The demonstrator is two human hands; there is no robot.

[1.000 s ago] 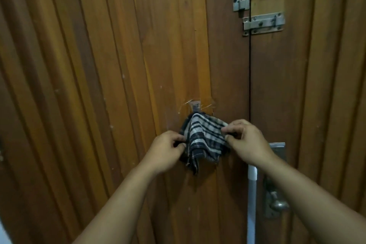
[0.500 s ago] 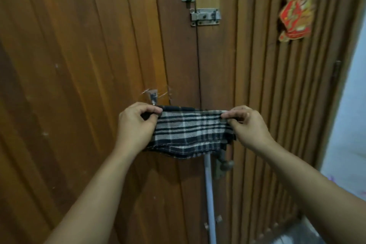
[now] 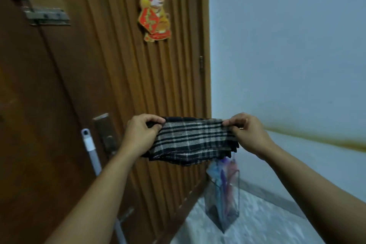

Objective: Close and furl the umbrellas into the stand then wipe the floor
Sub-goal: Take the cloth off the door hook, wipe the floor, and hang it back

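A dark plaid cloth is stretched flat between both hands at chest height in front of the wooden door. My left hand pinches its left top corner and my right hand pinches its right top corner. Below the cloth a clear stand sits on the floor in the corner, holding furled umbrellas in blue, purple and pink. The cloth hides the umbrellas' tops.
A wooden double door with a latch and a handle plate fills the left. A white pole leans by the handle. A paper tiger decoration hangs on the door. A pale wall and speckled floor lie right.
The cloth came off its door hook and was spread wide between both hands. My view has swung right, bringing the wall, floor and umbrella stand into sight.
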